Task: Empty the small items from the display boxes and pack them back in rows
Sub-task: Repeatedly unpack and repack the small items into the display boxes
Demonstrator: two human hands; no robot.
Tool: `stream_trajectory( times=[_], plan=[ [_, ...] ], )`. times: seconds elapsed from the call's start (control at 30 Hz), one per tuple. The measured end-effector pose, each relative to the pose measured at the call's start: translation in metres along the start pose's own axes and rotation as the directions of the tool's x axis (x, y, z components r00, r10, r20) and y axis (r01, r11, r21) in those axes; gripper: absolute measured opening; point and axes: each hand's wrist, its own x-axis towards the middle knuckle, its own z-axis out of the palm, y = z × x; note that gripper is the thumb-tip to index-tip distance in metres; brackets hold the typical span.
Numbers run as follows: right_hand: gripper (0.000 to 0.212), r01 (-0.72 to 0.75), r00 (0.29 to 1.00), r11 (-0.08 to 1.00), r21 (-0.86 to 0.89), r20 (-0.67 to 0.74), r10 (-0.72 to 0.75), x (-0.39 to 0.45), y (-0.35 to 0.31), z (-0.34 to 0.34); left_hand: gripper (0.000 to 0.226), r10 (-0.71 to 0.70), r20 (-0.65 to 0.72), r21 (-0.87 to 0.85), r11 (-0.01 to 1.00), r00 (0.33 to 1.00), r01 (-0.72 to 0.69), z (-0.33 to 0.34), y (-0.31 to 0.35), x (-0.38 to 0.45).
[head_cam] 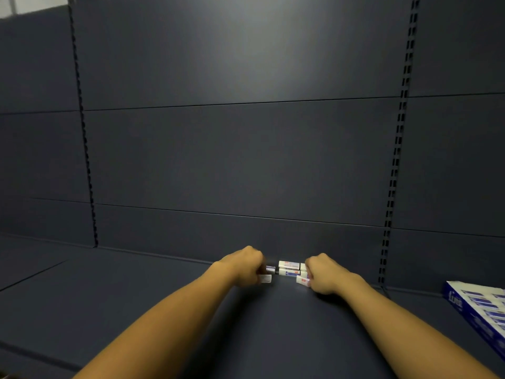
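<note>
— What sort of place am I looking into here?

— A shop, as far as I can tell, at an almost bare retail shelving bay. The far wall is made of dark blue-grey back panels point(240, 154) split by horizontal seams, and slotted metal uprights point(396, 160) run top to bottom, the kind that take shelf brackets.

— Anything else pointing that way?

— The wide base shelf point(136, 296) in the same dark finish, running left to right. On it, at the far right, I see a blue-and-white printed display box point(481, 310), and near the back panel a few small white packaged items point(289, 265) lie together, like stock.
</note>
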Motion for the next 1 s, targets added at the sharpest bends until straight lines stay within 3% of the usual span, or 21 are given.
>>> stream_trajectory(
  times=[0.2,0.3,0.53,1.0],
  plan=[
    [0.025,-0.072,0.997,0.997,0.038,0.014,0.071,-0.012,0.004,-0.01,0.028,0.06,-0.017,-0.072,0.996,0.998,-0.061,-0.003,0.008,0.013],
    [0.017,-0.102,0.995,0.993,0.062,-0.004,0.102,-0.023,0.013,-0.016,0.026,0.101,-0.051,-0.113,0.988,0.994,-0.107,-0.003,0.015,0.023],
    [0.015,-0.21,0.964,0.97,0.124,-0.139,0.226,-0.065,0.044,-0.035,0.017,0.2,-0.082,-0.232,0.949,0.976,-0.214,0.002,0.043,0.05],
    [0.015,-0.352,0.896,0.934,0.068,-0.264,0.357,-0.173,0.107,-0.052,0.029,0.349,-0.171,-0.344,0.855,0.921,-0.388,0.005,0.145,0.072]
  ],
)
